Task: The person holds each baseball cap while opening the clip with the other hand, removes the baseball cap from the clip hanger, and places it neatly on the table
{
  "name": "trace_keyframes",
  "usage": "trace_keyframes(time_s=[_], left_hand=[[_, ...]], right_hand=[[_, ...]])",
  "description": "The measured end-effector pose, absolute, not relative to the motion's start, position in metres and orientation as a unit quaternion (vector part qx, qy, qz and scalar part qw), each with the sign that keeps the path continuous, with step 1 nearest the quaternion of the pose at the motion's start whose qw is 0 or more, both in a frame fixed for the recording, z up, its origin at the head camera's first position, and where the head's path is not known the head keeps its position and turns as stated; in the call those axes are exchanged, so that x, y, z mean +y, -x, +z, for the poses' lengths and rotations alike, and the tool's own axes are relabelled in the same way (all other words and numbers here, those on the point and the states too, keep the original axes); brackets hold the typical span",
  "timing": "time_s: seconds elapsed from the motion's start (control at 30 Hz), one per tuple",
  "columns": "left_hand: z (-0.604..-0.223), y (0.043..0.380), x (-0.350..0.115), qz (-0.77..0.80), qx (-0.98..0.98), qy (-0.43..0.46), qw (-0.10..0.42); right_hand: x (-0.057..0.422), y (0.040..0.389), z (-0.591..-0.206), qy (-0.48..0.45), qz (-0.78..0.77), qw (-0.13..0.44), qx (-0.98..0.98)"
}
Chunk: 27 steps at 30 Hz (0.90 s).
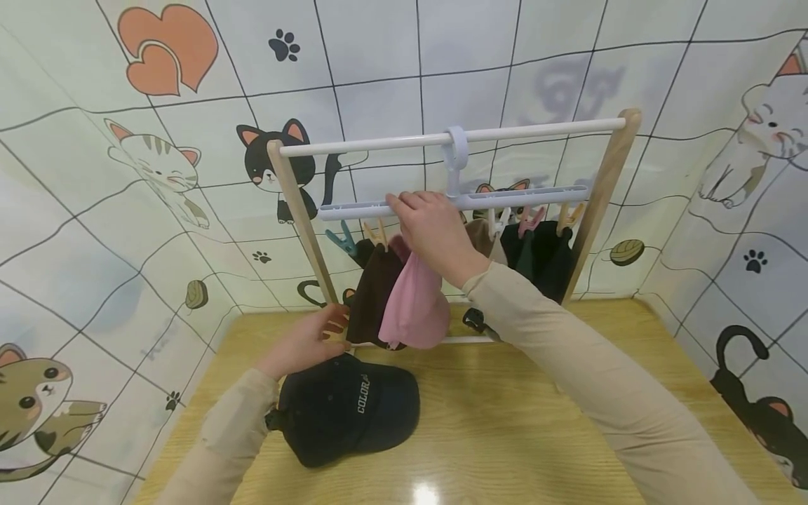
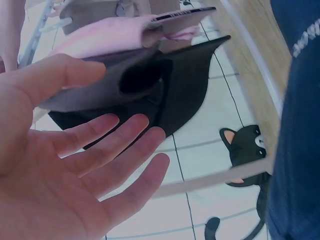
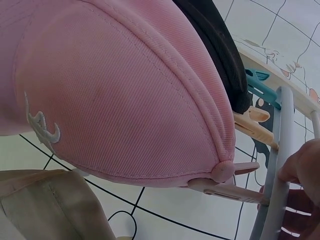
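Observation:
My right hand grips the bar of a white clip hanger, its fingers curled over the top, left of the hook. Below that hand hangs a pink cap, held by a clip in the right wrist view. Beside it hangs a dark brown cap. My left hand is held with fingers spread and loosely bent, just left of the brown cap; the left wrist view shows nothing in its palm. Under it, a navy cap with white lettering lies on the table.
The hanger hooks onto the white rod of a wooden-sided rack. More dark caps hang at right from pink and orange clothespins. A teal clothespin sits at the left end. A cat-patterned wall covering stands behind the wooden table.

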State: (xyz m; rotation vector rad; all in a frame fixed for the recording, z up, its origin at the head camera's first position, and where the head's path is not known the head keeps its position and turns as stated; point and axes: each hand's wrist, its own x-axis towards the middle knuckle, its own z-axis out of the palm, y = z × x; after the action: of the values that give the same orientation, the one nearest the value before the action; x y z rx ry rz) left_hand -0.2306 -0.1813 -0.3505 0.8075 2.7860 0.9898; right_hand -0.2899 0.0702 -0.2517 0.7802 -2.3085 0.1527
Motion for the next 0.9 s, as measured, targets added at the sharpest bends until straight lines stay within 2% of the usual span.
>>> trace_keyframes(time_s=[0.23,0.5,0.9], left_hand=[[-0.342,0.236,-0.16,0.334,0.904,-0.265,0.041],[-0.335,0.246,-0.14,0.357,0.899,-0.253,-0.005],[-0.353,0.247,-0.13,0.372,0.881,-0.29,-0.038]], right_hand=[[0.07,0.289,-0.252,-0.301,0.063,0.339,-0.889],[0.071,0.287,-0.25,-0.308,0.064,0.336,-0.888],[0.077,0.283,-0.249,-0.322,0.131,0.32,-0.881]])
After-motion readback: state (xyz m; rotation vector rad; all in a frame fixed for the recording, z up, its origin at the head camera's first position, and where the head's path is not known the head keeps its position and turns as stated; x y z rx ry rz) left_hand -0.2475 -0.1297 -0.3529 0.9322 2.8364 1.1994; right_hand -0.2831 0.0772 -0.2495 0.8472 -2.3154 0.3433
